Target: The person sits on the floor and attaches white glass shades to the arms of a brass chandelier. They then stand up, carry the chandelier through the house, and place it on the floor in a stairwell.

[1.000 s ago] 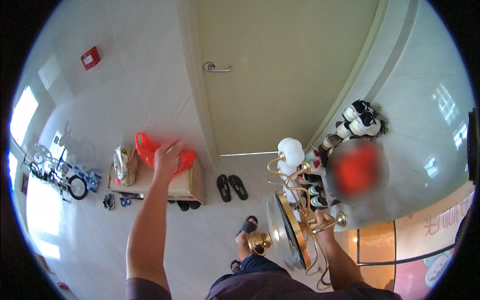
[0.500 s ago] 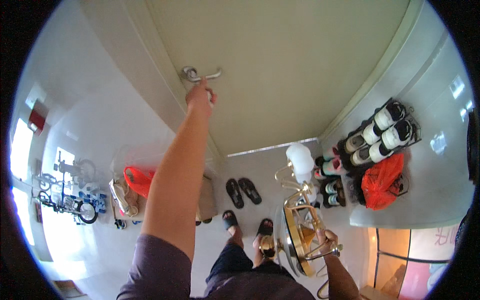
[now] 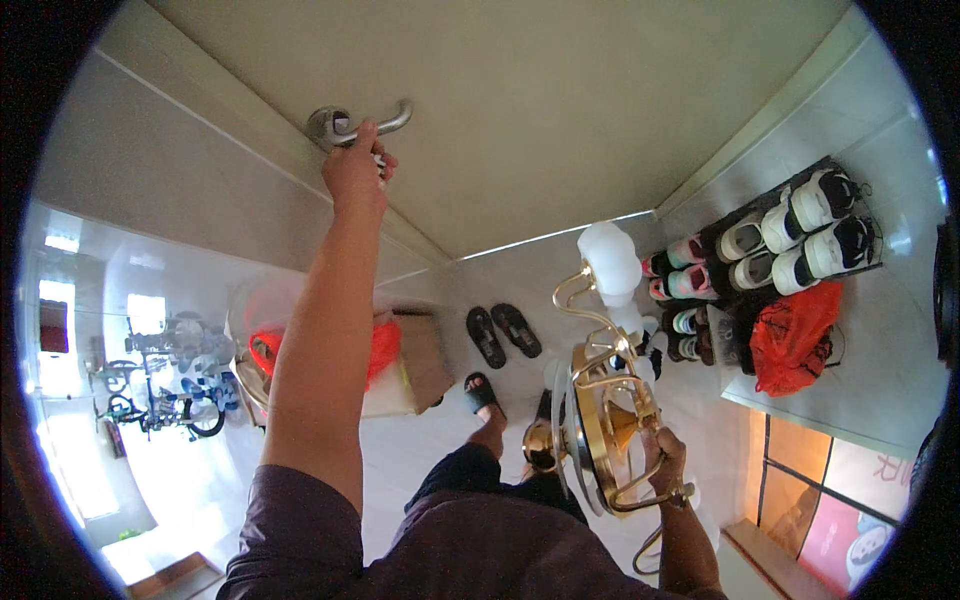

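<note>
My left hand (image 3: pixel 354 175) reaches up to the metal lever handle (image 3: pixel 385 122) of a pale door (image 3: pixel 600 90); a finger touches it, while the others curl round a small whitish item I cannot make out. Low on the right, my right hand (image 3: pixel 666 458) grips a gold-coloured metal light fixture (image 3: pixel 598 430) by one of its curved arms. The fixture is held tilted, with white glass shades (image 3: pixel 608 260) at its upper end and a wide round base beside my legs.
Black slippers (image 3: pixel 512 328) lie before the door. Along the right wall are a shoe rack (image 3: pixel 800 225) and a red bag (image 3: pixel 785 340). On the left, a low bench (image 3: pixel 420 370) bears another red bag (image 3: pixel 383 350); bicycles (image 3: pixel 200 420) stand farther left.
My left hand has moved from above the red bag on the bench up to the door handle. The view has come closer to the door; the fixture stays in my right hand.
</note>
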`<move>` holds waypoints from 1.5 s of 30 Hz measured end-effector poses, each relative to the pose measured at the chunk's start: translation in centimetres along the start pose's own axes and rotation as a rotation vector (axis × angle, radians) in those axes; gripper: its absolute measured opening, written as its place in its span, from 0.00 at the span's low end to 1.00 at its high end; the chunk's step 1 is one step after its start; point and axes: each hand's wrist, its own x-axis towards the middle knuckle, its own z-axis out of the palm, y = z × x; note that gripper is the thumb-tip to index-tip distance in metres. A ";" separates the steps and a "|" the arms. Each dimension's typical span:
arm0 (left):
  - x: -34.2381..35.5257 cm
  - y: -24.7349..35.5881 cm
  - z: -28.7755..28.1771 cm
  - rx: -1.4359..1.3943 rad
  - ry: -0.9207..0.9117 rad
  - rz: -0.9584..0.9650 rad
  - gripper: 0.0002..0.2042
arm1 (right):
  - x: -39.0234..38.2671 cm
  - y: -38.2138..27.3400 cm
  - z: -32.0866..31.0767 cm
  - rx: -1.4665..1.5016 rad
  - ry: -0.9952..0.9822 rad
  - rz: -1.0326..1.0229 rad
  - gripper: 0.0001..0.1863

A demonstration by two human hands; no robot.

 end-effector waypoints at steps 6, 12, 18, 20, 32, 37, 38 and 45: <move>1.4 -0.9 -1.4 0.120 0.034 -0.010 0.08 | 1.2 0.4 1.2 -0.025 -0.036 -0.004 0.09; 2.5 -1.3 -2.6 0.540 0.092 0.098 0.12 | 2.1 1.7 1.6 -0.034 -0.042 -0.079 0.14; 3.3 -0.6 -1.7 0.748 0.112 0.116 0.16 | 2.9 2.0 0.6 0.016 -0.114 -0.071 0.11; 4.6 -0.8 -1.7 0.783 0.109 0.125 0.16 | 3.4 1.1 0.3 0.116 -0.127 -0.109 0.11; 12.7 1.8 2.4 0.836 0.135 -0.042 0.18 | 7.3 5.5 -0.1 -0.122 -0.157 -0.118 0.14; 17.7 3.5 4.9 0.882 0.149 -0.039 0.17 | 11.2 3.8 1.4 -0.135 -0.110 -0.176 0.14; 19.4 3.7 5.4 0.892 0.141 -0.037 0.17 | 11.9 4.0 1.7 -0.174 -0.124 -0.152 0.13; 29.5 4.8 9.5 0.953 0.079 -0.024 0.15 | 19.0 3.9 5.5 -0.009 -0.089 -0.058 0.13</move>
